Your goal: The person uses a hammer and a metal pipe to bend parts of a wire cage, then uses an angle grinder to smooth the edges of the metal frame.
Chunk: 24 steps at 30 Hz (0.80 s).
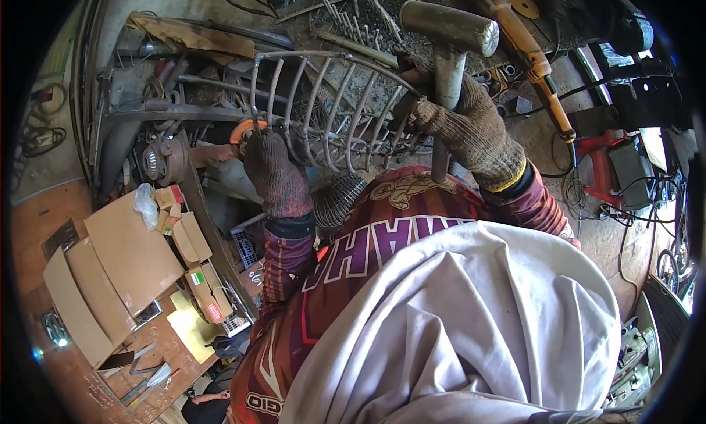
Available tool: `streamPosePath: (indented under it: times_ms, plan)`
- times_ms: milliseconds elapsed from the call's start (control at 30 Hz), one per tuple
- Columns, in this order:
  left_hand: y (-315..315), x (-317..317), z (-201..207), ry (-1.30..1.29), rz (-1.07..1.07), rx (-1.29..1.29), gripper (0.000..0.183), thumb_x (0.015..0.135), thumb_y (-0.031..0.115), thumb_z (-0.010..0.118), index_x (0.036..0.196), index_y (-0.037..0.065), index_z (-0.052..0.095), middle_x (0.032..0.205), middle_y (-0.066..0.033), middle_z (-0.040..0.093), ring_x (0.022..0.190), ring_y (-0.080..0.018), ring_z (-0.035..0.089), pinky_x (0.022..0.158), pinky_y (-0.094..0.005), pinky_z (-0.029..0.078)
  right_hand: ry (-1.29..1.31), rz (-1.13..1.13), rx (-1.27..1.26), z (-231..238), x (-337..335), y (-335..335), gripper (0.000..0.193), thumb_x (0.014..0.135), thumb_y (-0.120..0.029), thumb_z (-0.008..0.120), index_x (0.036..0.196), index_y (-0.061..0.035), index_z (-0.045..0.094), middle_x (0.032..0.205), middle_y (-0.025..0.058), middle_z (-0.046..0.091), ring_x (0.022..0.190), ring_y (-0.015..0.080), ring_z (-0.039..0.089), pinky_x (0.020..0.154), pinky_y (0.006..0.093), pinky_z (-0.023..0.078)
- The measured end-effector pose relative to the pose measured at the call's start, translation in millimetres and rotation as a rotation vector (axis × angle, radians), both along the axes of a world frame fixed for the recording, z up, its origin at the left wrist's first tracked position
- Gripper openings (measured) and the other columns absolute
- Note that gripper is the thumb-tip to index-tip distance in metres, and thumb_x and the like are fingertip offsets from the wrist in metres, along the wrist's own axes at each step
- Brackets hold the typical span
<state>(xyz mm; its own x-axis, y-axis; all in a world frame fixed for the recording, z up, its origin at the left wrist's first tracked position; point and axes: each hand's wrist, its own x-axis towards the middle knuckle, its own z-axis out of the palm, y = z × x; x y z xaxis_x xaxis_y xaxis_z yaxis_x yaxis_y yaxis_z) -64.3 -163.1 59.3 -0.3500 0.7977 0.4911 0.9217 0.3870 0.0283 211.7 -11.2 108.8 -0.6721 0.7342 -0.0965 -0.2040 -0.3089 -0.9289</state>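
Note:
A curved frame of bent metal rods [315, 104], shaped like a ribbed basket, stands in front of me. My left hand [276, 166], in a dark knitted glove, is closed on its lower left edge; the fingertips are partly hidden. In a brown knitted glove, my right hand [474, 133] is closed around the handle of a hammer [448, 28]. The thick cylindrical head is up and the handle's lower end shows below the glove. The right fingers lie against the frame's right end; whether they also grip it I cannot tell.
An orange angle grinder [526, 45] lies at the upper right, near a red-and-grey machine [614, 166] with cables. Metal rods [353, 23] and scrap cover the surface beyond the frame. Flattened cardboard [132, 255] and tools lie on a wooden table [73, 380] at left.

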Motion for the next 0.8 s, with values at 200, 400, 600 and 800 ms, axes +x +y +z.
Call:
streamPosePath:
  times_ms: [200,400,600,800]
  plan:
    - [7.6,8.4,2.1,-0.148,0.032,-0.108,0.036,0.087,0.005,0.064,0.122,-0.003,0.062,0.128,-0.0254,0.06,0.124,-0.0419,0.054,0.11,-0.0511,0.039,0.105,0.007,-0.075,-8.7,4.4,6.4,0.045,0.092,-0.021,0.075,0.129,0.0002,0.059,0.104,0.0083,0.068,0.09,0.0139,0.066,0.079,0.0293,0.054]
    - [14.2,14.5,35.2,-1.04,-0.369,0.136,0.034,0.087,0.007,0.068,0.12,0.0,0.061,0.107,-0.0131,0.065,0.093,-0.0256,0.065,0.083,-0.0404,0.053,0.116,-0.028,-0.039,-15.2,13.1,13.6,0.052,0.093,-0.017,0.073,0.136,0.0006,0.052,0.098,0.0098,0.07,0.085,0.0165,0.068,0.076,0.0292,0.055]
    - [34.9,52.7,97.5,-1.289,-0.313,0.275,0.024,0.087,0.005,0.076,0.107,0.004,0.063,0.097,-0.0023,0.067,0.081,-0.008,0.06,0.072,-0.0259,0.052,-0.019,0.098,0.05,-19.9,12.5,18.5,0.052,0.094,-0.016,0.072,0.137,0.0015,0.05,0.101,0.0102,0.07,0.083,0.016,0.067,0.079,0.0312,0.056]
    - [10.6,29.8,114.6,-0.971,-0.177,0.322,0.026,0.089,0.016,0.075,0.109,0.002,0.065,0.091,-0.0021,0.067,0.083,-0.0094,0.061,0.071,-0.0278,0.049,-0.225,-0.106,0.474,-17.2,-1.2,13.9,0.058,0.095,-0.033,0.071,0.136,0.0005,0.049,0.094,0.0055,0.065,0.078,0.0125,0.062,0.071,0.0298,0.053]
